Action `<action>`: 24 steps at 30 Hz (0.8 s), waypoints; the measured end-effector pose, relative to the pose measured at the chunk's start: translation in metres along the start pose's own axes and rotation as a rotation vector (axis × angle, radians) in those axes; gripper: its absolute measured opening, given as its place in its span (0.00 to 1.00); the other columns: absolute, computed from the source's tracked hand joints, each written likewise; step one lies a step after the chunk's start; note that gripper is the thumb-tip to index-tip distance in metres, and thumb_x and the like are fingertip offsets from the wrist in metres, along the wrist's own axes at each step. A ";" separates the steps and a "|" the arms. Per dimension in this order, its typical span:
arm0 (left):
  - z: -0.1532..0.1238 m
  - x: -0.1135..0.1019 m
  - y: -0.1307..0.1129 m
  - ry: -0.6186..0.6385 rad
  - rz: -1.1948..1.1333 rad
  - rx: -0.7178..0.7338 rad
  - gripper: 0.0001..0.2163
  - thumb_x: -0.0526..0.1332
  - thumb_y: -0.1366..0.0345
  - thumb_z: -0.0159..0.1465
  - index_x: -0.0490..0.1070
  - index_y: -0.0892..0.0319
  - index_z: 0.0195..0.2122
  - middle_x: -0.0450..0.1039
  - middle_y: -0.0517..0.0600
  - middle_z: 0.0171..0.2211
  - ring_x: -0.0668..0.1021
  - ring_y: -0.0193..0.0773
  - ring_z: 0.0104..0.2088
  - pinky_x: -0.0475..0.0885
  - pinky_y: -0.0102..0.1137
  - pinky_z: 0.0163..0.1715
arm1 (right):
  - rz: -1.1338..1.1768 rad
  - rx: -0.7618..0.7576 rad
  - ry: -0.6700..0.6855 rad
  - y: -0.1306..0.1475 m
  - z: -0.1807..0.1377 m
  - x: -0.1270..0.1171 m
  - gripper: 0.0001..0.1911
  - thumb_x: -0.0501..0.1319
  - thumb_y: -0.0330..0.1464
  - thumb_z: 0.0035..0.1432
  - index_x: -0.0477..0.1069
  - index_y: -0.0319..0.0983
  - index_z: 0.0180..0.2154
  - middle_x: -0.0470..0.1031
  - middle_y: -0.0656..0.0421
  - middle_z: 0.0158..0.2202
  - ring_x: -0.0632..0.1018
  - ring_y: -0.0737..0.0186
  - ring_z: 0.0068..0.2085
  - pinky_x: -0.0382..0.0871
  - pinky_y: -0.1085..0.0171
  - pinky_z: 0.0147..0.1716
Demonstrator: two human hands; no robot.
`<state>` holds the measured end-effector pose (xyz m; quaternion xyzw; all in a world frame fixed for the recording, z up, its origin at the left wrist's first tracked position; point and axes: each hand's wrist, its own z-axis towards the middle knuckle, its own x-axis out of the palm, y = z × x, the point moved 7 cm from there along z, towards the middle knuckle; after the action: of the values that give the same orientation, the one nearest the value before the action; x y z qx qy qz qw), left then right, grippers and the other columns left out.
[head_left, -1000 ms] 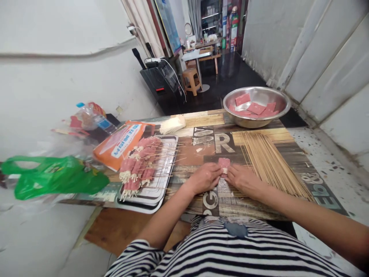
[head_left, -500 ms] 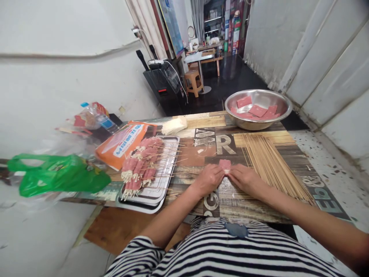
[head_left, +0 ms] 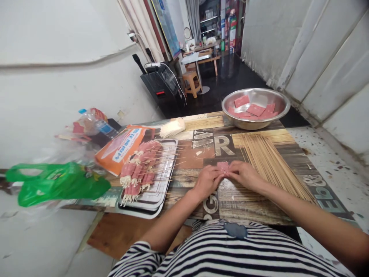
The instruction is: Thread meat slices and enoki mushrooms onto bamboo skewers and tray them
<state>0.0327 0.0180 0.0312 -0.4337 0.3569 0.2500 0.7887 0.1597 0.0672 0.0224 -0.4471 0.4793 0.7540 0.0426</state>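
On the patterned table, a small pink meat slice [head_left: 223, 167] lies between my two hands. My left hand [head_left: 208, 179] pinches its near left side with fingers closed. From the right, my right hand [head_left: 242, 174] grips the opposite near side, its fingertips almost meeting the left ones. The slice's near edge looks folded up, and the fingers partly hide it. To the left, several skewered meat rolls with enoki mushrooms [head_left: 140, 167] rest on a metal tray [head_left: 165, 184]. A bundle of bare wooden skewers [head_left: 271, 165] is spread on the table right of my right hand.
A steel bowl [head_left: 255, 124] with several meat slices stands at the far right edge. Enoki mushrooms [head_left: 173, 127] lie at the far edge. An orange package [head_left: 123, 148] and a green plastic bag [head_left: 63, 184] sit left. A black case [head_left: 163, 86] and stool [head_left: 192, 82] stand beyond.
My fingers have folded the slice's near edge over the pale strands that showed there, and my fingertips have drawn closer together. The camera view has shifted slightly.
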 end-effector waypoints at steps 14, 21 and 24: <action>0.015 0.004 0.023 0.115 -0.282 -0.328 0.04 0.66 0.67 0.60 0.82 0.56 0.32 0.80 0.49 0.31 0.79 0.36 0.33 0.73 0.29 0.35 | -0.091 -0.154 0.070 0.006 0.003 -0.001 0.12 0.58 0.37 0.63 0.80 0.42 0.37 0.78 0.56 0.35 0.77 0.60 0.38 0.69 0.63 0.38; 0.018 0.007 0.031 0.144 -0.257 -0.362 0.05 0.65 0.71 0.58 0.81 0.57 0.30 0.79 0.49 0.29 0.78 0.36 0.32 0.73 0.29 0.35 | -0.455 -0.567 -0.214 0.050 -0.043 0.007 0.18 0.48 0.28 0.67 0.72 0.35 0.52 0.75 0.47 0.50 0.72 0.53 0.54 0.68 0.52 0.51; 0.019 0.010 0.034 0.184 -0.249 -0.355 0.06 0.64 0.71 0.58 0.81 0.59 0.29 0.78 0.49 0.28 0.78 0.36 0.31 0.72 0.29 0.35 | -0.534 -0.634 -0.248 0.057 -0.045 0.012 0.20 0.46 0.25 0.66 0.72 0.31 0.51 0.76 0.44 0.47 0.73 0.52 0.53 0.69 0.52 0.51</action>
<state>0.0214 0.0517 0.0135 -0.6273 0.3213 0.1690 0.6889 0.1528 -0.0028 0.0464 -0.4522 0.0827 0.8746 0.1540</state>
